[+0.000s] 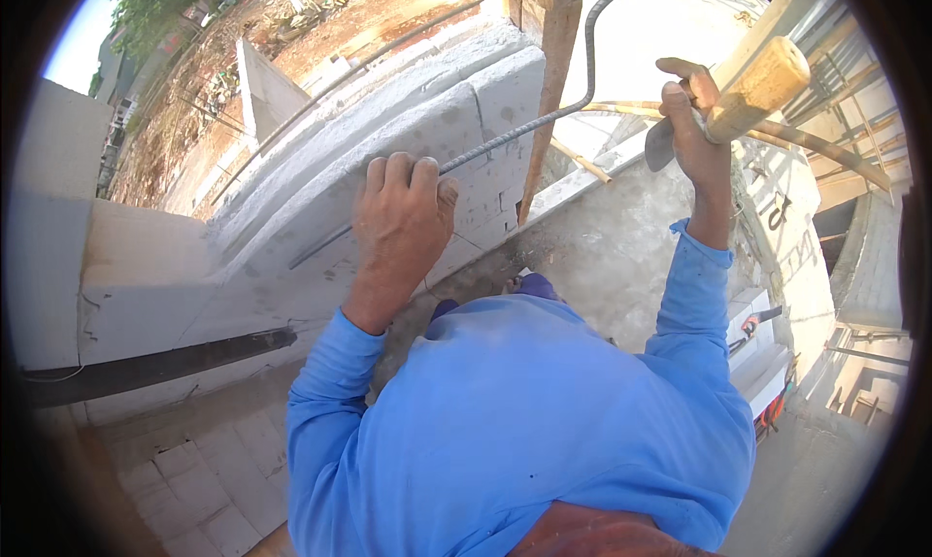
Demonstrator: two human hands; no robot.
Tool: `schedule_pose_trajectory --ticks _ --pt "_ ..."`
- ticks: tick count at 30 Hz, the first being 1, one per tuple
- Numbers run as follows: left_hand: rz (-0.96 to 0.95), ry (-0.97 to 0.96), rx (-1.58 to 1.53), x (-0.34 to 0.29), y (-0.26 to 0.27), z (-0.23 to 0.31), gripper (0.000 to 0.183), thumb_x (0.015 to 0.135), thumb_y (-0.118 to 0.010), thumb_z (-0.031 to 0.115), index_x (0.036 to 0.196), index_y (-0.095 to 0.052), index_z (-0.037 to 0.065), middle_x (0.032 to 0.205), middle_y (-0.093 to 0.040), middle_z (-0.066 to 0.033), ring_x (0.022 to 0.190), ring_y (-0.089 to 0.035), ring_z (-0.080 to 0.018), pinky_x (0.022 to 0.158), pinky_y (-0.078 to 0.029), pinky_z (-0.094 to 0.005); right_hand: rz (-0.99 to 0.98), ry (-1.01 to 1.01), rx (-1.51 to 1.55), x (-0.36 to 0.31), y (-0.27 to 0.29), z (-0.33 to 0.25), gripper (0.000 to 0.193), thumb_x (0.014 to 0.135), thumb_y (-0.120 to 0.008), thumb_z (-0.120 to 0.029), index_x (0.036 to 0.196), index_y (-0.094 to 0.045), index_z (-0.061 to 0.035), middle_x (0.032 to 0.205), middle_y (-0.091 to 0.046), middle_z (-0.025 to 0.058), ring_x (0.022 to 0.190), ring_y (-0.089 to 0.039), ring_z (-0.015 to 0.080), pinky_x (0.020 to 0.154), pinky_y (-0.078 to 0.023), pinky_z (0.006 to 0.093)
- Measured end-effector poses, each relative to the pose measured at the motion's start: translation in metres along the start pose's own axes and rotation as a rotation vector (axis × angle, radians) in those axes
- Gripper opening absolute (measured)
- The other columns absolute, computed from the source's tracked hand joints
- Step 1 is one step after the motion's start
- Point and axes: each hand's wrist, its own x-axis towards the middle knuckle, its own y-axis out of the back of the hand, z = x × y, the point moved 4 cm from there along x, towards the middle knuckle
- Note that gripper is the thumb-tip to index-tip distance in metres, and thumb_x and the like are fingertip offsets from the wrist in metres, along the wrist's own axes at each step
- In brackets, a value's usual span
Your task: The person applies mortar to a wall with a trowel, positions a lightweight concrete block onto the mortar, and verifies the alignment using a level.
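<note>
A ribbed steel reinforcing bar (515, 133) runs slantwise along the pale block wall and bends upward at its far end. My left hand (403, 207) is closed around this bar near its lower end, with the knuckles up. Out to the right, my right hand (699, 135) is raised and grips a tool with a thick wooden handle (762, 89). Beside the fingers shows a dark metal part (660, 146) of that tool; its exact kind cannot be made out. The right hand is apart from the bar.
The white block wall (466, 101) stands in front, with a wooden post (553, 81) at its end. Another bent bar (369, 57) lies along its outer side. Bamboo poles (825, 149) cross at the right. White blocks (762, 353) with a hand tool on them lie low right.
</note>
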Motion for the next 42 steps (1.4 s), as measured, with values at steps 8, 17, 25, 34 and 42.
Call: schedule_pose_trajectory --ticks 8,17,25,34,42 --pt "-0.007 0.064 0.100 -0.035 -0.002 -0.037 0.017 0.077 -0.069 0.020 0.088 -0.062 0.009 0.079 -0.059 -0.0084 0.077 -0.059 -0.0269 0.066 -0.045 -0.0412 -0.176 -0.093 0.111 0.028 -0.060 -0.028 0.030 0.091 -0.064 -0.031 0.109 -0.067 -0.0077 0.084 -0.065 0.0037 0.078 -0.060 0.0139 0.070 -0.048 0.0300" --pt "0.243 0.091 0.040 -0.033 0.055 -0.068 0.011 0.074 -0.071 0.018 0.080 -0.064 0.011 0.063 -0.059 -0.0061 0.061 -0.060 -0.0253 0.056 -0.046 -0.0379 -0.171 0.068 0.075 0.057 -0.061 -0.073 0.031 0.090 -0.068 -0.033 0.101 -0.067 -0.0037 0.080 -0.062 0.0016 0.076 -0.056 0.0108 0.068 -0.045 0.0276" --pt "0.398 0.054 -0.042 -0.033 0.062 -0.078 0.014 0.069 -0.072 0.016 0.072 -0.060 0.011 0.056 -0.054 -0.0055 0.051 -0.055 -0.0246 0.048 -0.043 -0.0377 0.014 0.129 0.036 0.071 -0.070 -0.072 0.029 0.092 -0.066 -0.028 0.099 -0.066 0.0002 0.082 -0.058 0.0013 0.079 -0.051 0.0103 0.072 -0.041 0.0253" --pt "0.473 -0.029 -0.122 -0.040 0.086 -0.072 0.015 0.068 -0.072 0.016 0.068 -0.058 0.011 0.056 -0.054 -0.0051 0.050 -0.055 -0.0249 0.045 -0.042 -0.0377 -0.079 0.166 0.361 0.062 -0.042 -0.092 0.019 0.092 -0.064 -0.017 0.084 -0.063 -0.0006 0.072 -0.050 -0.0026 0.067 -0.043 0.0065 0.061 -0.032 0.0206" --pt "0.359 -0.068 -0.170 -0.045 0.064 -0.059 0.013 0.066 -0.070 0.013 0.066 -0.057 0.012 0.053 -0.052 -0.0036 0.048 -0.055 -0.0233 0.043 -0.042 -0.0359 -0.126 0.225 0.280 0.032 -0.022 -0.073 0.018 0.092 -0.056 -0.014 0.081 -0.059 -0.0004 0.068 -0.043 -0.0033 0.061 -0.035 0.0055 0.056 -0.026 0.0219"
